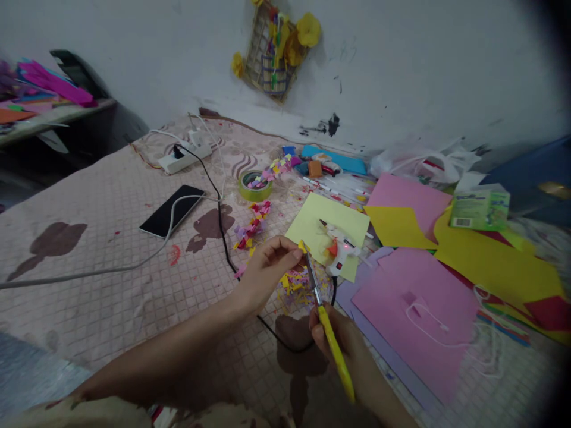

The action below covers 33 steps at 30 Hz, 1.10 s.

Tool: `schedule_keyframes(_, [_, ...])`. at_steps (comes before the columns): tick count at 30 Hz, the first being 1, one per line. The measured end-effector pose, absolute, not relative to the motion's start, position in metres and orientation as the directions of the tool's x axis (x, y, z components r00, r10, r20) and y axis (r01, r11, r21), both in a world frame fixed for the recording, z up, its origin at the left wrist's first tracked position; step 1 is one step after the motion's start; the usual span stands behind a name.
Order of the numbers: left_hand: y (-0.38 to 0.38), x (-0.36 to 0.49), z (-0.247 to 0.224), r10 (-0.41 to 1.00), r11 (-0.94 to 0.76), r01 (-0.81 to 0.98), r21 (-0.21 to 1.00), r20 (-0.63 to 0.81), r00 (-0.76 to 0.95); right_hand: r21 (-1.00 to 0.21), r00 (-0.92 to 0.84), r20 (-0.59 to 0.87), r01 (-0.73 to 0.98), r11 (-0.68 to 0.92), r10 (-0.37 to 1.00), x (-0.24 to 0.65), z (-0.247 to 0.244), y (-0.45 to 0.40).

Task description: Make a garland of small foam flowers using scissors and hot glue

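My left hand (270, 267) pinches a small yellow paper piece (303, 246) between thumb and fingers. My right hand (341, 336) is closed around the long yellow handle of a pair of scissors (313, 279), whose metal blades reach up to the paper piece. Below the hands lies a heap of yellow and purple paper scraps (294, 284). Just beyond, a white glue gun (339, 252) with a red light rests on a pale yellow sheet (307, 219). Left of it runs a strand of pink, purple and yellow paper cut-outs (253, 227).
A black phone (172, 211), a power strip (185, 159) and trailing cables lie to the left. A roll of tape (254, 186) stands farther back. Pink sheets (414, 309), yellow sheets (499, 261) and a small green box (479, 208) are on the right, below the wall.
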State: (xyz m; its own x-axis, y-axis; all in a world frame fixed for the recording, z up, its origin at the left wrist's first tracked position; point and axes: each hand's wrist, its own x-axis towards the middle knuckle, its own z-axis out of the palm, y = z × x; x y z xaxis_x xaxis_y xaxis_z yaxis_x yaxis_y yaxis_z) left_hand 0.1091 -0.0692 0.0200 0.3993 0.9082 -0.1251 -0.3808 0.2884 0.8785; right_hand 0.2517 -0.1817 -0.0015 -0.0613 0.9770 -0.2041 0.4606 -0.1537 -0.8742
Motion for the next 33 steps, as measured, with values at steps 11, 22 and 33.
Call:
schedule_keyframes(11, [-0.069, 0.11, 0.021, 0.909, 0.287, -0.391, 0.875, -0.12, 0.399, -0.887, -0.061, -0.228, 0.426, -0.181, 0.972, 0.25, -0.004, -0.184])
schedule_keyframes(22, [-0.067, 0.109, 0.02, 0.914, 0.272, -0.374, 0.886, -0.116, 0.39, -0.905, -0.078, -0.233, 0.383, -0.186, 0.969, 0.25, -0.007, -0.187])
schedule_keyframes(33, [-0.058, 0.102, 0.024, 0.885, 0.225, -0.319, 0.921, -0.055, 0.463, -0.891, -0.081, -0.267, 0.4, -0.215, 0.96, 0.25, -0.002, -0.186])
